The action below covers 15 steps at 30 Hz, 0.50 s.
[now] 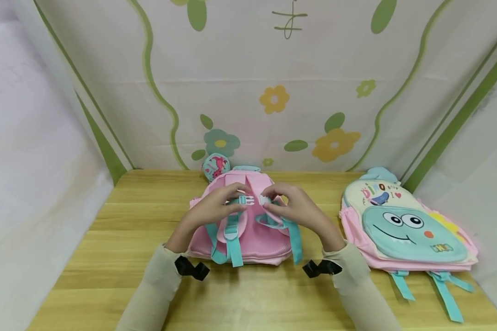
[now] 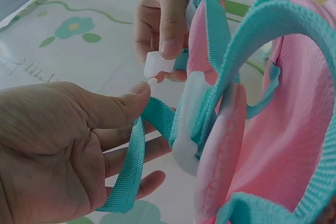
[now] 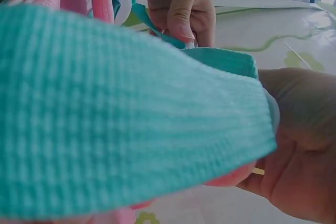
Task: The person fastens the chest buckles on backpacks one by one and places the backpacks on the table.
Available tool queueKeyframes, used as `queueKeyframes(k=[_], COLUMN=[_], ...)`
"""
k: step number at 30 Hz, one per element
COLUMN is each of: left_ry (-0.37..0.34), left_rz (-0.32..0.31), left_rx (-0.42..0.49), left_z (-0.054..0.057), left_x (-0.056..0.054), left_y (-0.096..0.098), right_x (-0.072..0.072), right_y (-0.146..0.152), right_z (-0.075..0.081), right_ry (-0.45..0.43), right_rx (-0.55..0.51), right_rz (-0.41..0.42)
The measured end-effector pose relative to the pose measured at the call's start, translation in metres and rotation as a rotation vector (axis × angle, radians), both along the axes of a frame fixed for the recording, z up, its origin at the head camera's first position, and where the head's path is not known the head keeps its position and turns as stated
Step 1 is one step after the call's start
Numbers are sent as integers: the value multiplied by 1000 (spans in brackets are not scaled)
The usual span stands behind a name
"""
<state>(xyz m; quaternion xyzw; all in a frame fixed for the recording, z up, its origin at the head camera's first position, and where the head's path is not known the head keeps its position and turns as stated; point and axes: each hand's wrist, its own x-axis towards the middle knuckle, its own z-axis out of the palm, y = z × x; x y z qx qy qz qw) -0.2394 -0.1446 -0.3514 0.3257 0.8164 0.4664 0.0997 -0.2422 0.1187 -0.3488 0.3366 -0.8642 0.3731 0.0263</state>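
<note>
A pink backpack (image 1: pixel 269 241) lies on the table with its strap side up and teal straps (image 1: pixel 235 252) hanging toward the front. Above it my left hand (image 1: pixel 211 206) pinches the white pronged half of a buckle (image 1: pixel 248 200). My right hand (image 1: pixel 298 208) holds the white socket half (image 2: pixel 159 64) between thumb and fingers. The two halves face each other across a small gap. A teal strap loops by my left palm in the left wrist view. Blurred teal webbing (image 3: pixel 105 108) hides much of the right wrist view, including part of my right fingers.
A second backpack (image 1: pixel 414 234) with a cartoon dinosaur face lies at the right of the wooden table (image 1: pixel 120 257). A small round pouch (image 1: pixel 216 166) sits behind the pink backpack. A flower-printed cloth (image 1: pixel 240 55) closes off the back and sides.
</note>
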Motion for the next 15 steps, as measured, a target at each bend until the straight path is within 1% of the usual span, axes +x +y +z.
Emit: queueKeyframes(k=[3, 6, 10, 15], left_ry=[15, 42, 58, 53], left_rz=[4, 19, 39, 75], left_rx=[-11, -43, -69, -79], left_z=[-1, -1, -1, -1], left_x=[-1, -1, -1, 0], left_y=[0, 0, 1, 2], right_x=[1, 2, 3, 3], right_y=[0, 1, 2, 2], right_z=[0, -1, -3, -5], right_ry=[-11, -24, -23, -13], right_rx=[27, 44, 53, 52], right_rz=[9, 12, 7, 1])
